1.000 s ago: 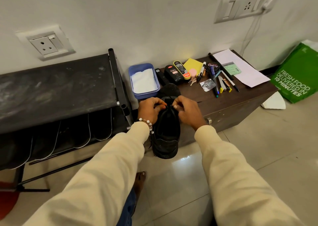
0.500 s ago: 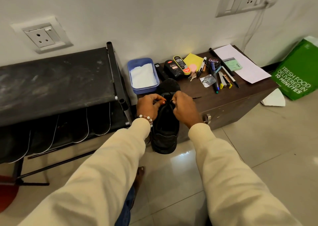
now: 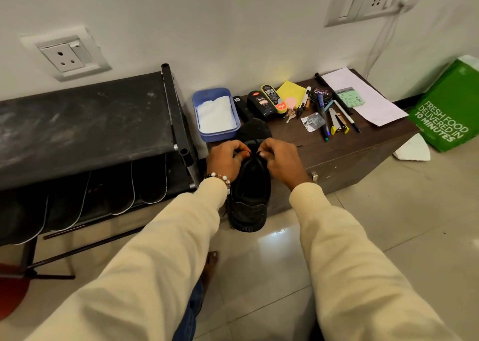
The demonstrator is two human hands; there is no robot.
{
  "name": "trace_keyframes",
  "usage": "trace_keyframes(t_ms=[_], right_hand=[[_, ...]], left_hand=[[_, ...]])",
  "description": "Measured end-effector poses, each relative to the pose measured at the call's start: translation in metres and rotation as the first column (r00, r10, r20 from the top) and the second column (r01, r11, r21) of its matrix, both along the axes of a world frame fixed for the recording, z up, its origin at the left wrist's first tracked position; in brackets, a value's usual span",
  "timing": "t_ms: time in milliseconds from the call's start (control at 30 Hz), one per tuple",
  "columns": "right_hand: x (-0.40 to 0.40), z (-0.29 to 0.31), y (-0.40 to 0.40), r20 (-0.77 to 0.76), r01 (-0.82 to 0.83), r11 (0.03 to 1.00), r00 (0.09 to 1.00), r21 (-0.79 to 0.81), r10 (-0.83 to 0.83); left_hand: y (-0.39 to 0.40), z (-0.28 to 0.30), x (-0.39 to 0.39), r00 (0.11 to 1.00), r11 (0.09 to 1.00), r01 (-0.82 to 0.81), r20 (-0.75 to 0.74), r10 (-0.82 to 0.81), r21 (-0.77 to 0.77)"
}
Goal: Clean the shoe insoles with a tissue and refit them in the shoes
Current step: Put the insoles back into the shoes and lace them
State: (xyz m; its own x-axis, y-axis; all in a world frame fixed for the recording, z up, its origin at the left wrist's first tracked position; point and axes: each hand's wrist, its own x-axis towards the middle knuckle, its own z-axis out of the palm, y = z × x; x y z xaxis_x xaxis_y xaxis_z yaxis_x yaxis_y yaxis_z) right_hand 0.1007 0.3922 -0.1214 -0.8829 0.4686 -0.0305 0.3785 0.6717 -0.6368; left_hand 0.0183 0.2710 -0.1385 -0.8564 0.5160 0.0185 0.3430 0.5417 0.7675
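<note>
A black shoe (image 3: 249, 200) lies with its toe on the low brown cabinet (image 3: 344, 146) and its heel hanging toward me off the front edge. My left hand (image 3: 226, 159) and my right hand (image 3: 281, 160) meet over the shoe's opening, each pinching a black lace near the tongue. The inside of the shoe is dark, so whether an insole sits in it cannot be told. A blue tub (image 3: 204, 133) holding white tissue (image 3: 215, 116) stands just behind the shoe. Several black insoles with white edges (image 3: 145, 182) hang in a row under the black rack.
The black shoe rack (image 3: 77, 122) fills the left side. Shoe polish bottles (image 3: 261, 104), a polish tin (image 3: 321, 93), pens, keys and papers (image 3: 363, 97) crowd the cabinet top. A green bag (image 3: 451, 115) leans against the wall at right. My bare foot (image 3: 210, 265) rests on the tiled floor.
Both hands have stayed on the laces at the shoe's opening, with the fingertips drawn slightly closer together. The camera has shifted a little; the shoe has not moved.
</note>
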Motion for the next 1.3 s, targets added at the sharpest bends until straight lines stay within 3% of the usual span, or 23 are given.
trace_keyframes(t_ms=[133, 300, 367, 467, 567, 700, 933, 1133, 1300], right_hand=[[-0.004, 0.002, -0.008, 0.077, 0.014, 0.997, 0.997, 0.069, -0.019], [-0.003, 0.000, -0.010, 0.059, 0.044, 0.999, 0.997, 0.002, -0.044], [0.003, 0.001, -0.006, -0.007, 0.088, 0.989, 0.996, -0.122, -0.090], [0.016, 0.003, -0.003, -0.178, 0.244, 0.918, 0.934, -0.313, -0.309], [0.021, 0.004, -0.006, -0.175, 0.237, 0.934, 0.941, -0.266, -0.288], [0.019, 0.004, -0.010, -0.085, 0.153, 0.947, 0.979, -0.281, -0.183], [0.014, 0.008, -0.002, -0.004, 0.085, 0.973, 0.996, -0.215, -0.088], [0.013, 0.003, -0.015, -0.030, 0.128, 0.975, 0.990, -0.179, -0.135], [0.020, -0.001, -0.011, -0.071, 0.152, 0.940, 0.981, -0.307, -0.182]], left_hand=[[0.002, 0.000, -0.001, 0.996, 0.996, -0.001, -0.091, -0.007, -0.092], [0.004, 0.003, -0.004, 0.993, 0.986, 0.036, -0.101, -0.053, -0.162], [0.002, 0.002, -0.006, 0.998, 0.993, 0.052, -0.028, -0.055, -0.105], [-0.007, 0.003, -0.006, 0.987, 0.995, 0.021, 0.155, -0.035, 0.093], [-0.016, 0.006, -0.005, 0.984, 0.983, 0.055, 0.157, -0.083, 0.173], [-0.018, 0.010, 0.000, 0.983, 0.979, 0.175, 0.042, -0.180, 0.105], [-0.009, 0.017, -0.003, 0.966, 0.966, 0.259, -0.008, -0.259, -0.001], [-0.004, 0.013, 0.002, 0.970, 0.959, 0.139, -0.162, -0.182, -0.247], [-0.008, 0.011, 0.001, 0.982, 0.972, 0.141, -0.102, -0.162, -0.187]])
